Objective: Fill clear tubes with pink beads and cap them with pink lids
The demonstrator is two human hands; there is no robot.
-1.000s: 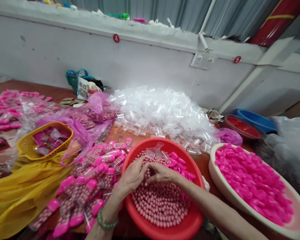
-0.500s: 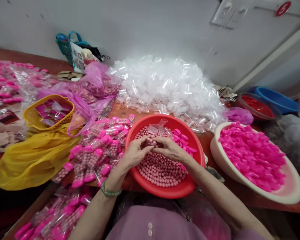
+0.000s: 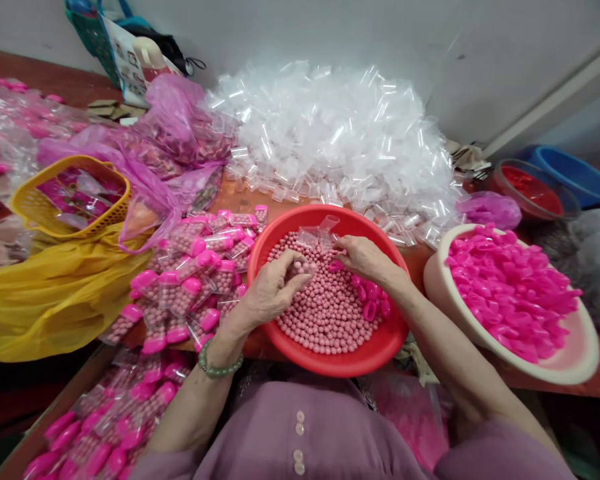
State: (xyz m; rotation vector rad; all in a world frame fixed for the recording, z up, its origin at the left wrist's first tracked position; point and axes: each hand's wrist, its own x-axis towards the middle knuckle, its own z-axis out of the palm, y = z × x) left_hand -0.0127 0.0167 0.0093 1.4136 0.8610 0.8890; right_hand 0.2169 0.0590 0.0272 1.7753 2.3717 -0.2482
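Observation:
A red basin in front of me holds many round pink beads, a few clear plastic tubes and bright pink caps. My left hand is closed around a clear tube filled with beads, held above the basin. Over the basin's right part, my right hand has its fingers bent together at a pink cap. The fingertips partly hide that cap.
Capped tubes of beads are heaped at the left. Behind the basin rises a large pile of clear tubes. At the right stands a cream basin of pink caps. A yellow basket and yellow cloth lie farther left.
My right hand has parted from the left and moved right to a pink cap. The left hand keeps the bead-filled tube. The view has tilted downward.

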